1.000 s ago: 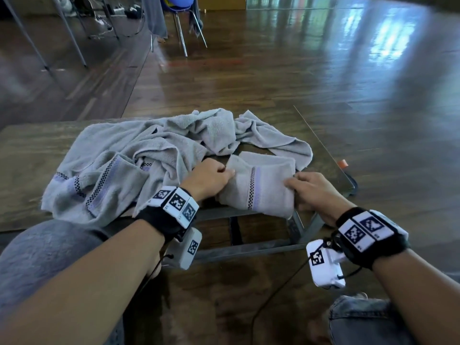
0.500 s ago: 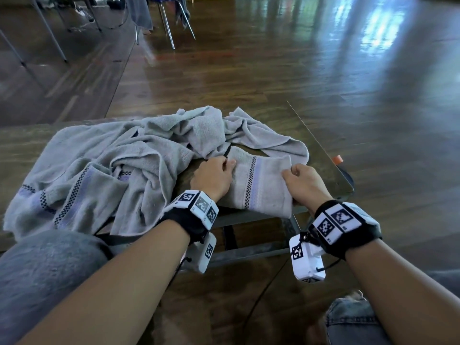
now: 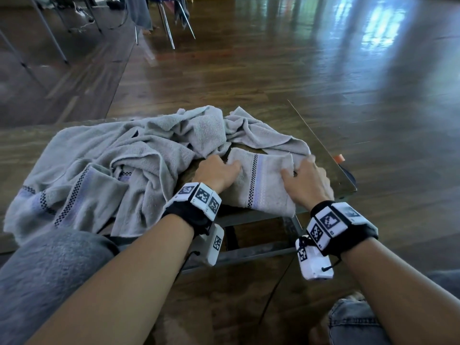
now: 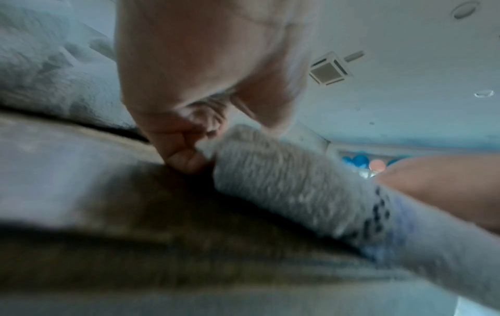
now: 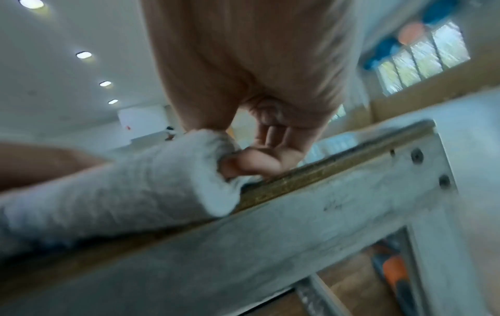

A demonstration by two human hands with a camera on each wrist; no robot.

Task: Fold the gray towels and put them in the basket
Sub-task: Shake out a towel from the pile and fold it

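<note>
A folded gray towel (image 3: 261, 180) with a checkered and lilac band lies at the near right of the wooden table (image 3: 22, 150). My left hand (image 3: 219, 170) grips its left edge, fingers curled under the cloth (image 4: 270, 171). My right hand (image 3: 305, 175) grips its right edge, fingers tucked beneath the fold (image 5: 173, 171) at the table's front rim. A heap of unfolded gray towels (image 3: 104, 170) covers the table's left and middle. No basket shows in any view.
The table's right corner (image 3: 348, 188) and metal frame (image 5: 324, 203) are close to my right hand. An orange-and-dark object (image 3: 339, 159) sits on the floor past the right edge. Chairs (image 3: 169, 23) stand far back on the glossy wood floor. My knees are below the table's front.
Both hands have slid farther along the folded towel's two sides, from its near edge toward the middle, and now grip it. The towel heap has not shifted.
</note>
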